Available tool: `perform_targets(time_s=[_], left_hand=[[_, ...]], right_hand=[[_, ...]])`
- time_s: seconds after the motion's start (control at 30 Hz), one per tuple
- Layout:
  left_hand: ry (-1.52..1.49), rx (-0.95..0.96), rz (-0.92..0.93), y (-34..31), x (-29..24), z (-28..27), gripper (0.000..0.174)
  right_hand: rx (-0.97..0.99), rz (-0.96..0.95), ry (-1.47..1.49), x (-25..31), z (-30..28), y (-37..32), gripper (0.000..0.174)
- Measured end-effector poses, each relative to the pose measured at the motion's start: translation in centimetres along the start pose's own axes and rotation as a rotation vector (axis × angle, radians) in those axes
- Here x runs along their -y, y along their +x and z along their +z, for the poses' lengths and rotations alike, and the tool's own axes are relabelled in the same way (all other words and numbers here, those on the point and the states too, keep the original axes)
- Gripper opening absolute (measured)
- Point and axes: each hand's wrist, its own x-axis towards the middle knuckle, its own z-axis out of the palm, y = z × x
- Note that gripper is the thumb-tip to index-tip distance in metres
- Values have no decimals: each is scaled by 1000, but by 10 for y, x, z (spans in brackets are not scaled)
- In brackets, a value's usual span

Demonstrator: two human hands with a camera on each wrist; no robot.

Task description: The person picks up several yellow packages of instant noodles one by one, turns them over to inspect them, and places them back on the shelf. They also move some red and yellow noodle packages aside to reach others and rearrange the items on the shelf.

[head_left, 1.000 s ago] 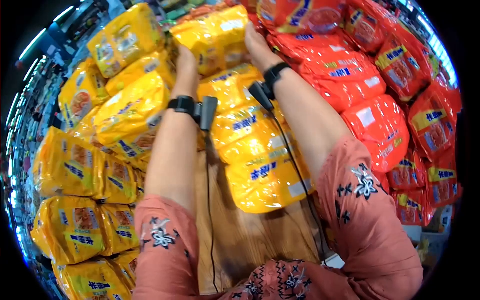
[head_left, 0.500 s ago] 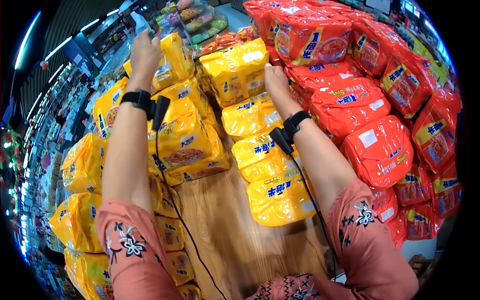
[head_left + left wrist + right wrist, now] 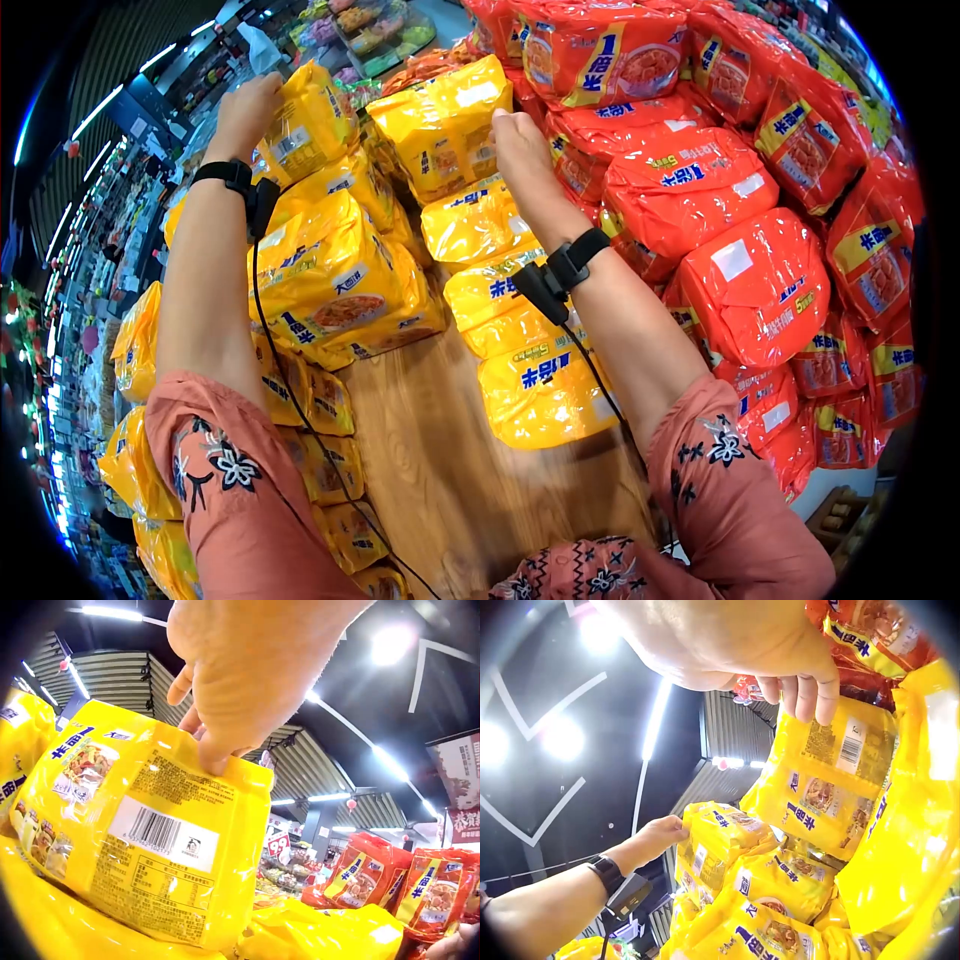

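My left hand is at the upper left. It pinches the top edge of a yellow instant noodle pack, thumb on the barcode side in the left wrist view and the other fingers partly hidden behind. That pack stands upright on more yellow packs. Another yellow pack tops the middle column, its printed face turned toward me. Beside its right end is my right hand; in the right wrist view the fingers lie fairly straight against that pack, thumb hidden.
Red noodle packs are piled high along the right. More yellow packs stack down the left side. Between them shows a wooden tabletop. A cable runs down from each wrist camera. Shop shelves lie beyond on the left.
A second ago both hands held the middle yellow pack by its ends. My left hand has since gone left to the other pack's top edge; my right hand stays by the middle one.
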Motion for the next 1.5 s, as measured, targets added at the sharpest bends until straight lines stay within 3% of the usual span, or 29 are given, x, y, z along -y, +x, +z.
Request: perform_targets(time_s=[0.2, 0.3, 0.4, 0.57, 0.8, 0.87, 1.1, 1.27, 1.33, 1.5], left_hand=[[120, -152, 45, -24, -3, -11, 11], [198, -321, 6, -39, -7, -22, 8], [162, -395, -43, -42, 4, -34, 8], [-18, -574, -61, -39, 8, -73, 13], [-310, -491, 36, -64, -43, -168, 17], [-391, -546, 68, -85, -61, -183, 16], [-642, -529, -33, -237, -142, -229, 12], [-774, -305, -112, -353, -183, -243, 11], [-775, -178, -74, -391, -198, -243, 8], [-554, -8, -37, -468, -230, -223, 10]], right_hand=[[51, -23, -16, -15, -1, -3, 46], [59, -86, -16, -21, -1, -8, 46], [217, 19, -49, -18, -12, -15, 44], [283, 87, 0, 0, -23, -32, 43], [232, 142, 200, 49, -47, -84, 45], [223, 127, 242, 68, -61, -105, 47], [293, 120, 409, 109, -127, -217, 53], [522, 288, 281, 100, -167, -317, 51], [679, 456, 253, 78, -181, -348, 51], [811, 606, 108, 20, -192, -399, 54]])
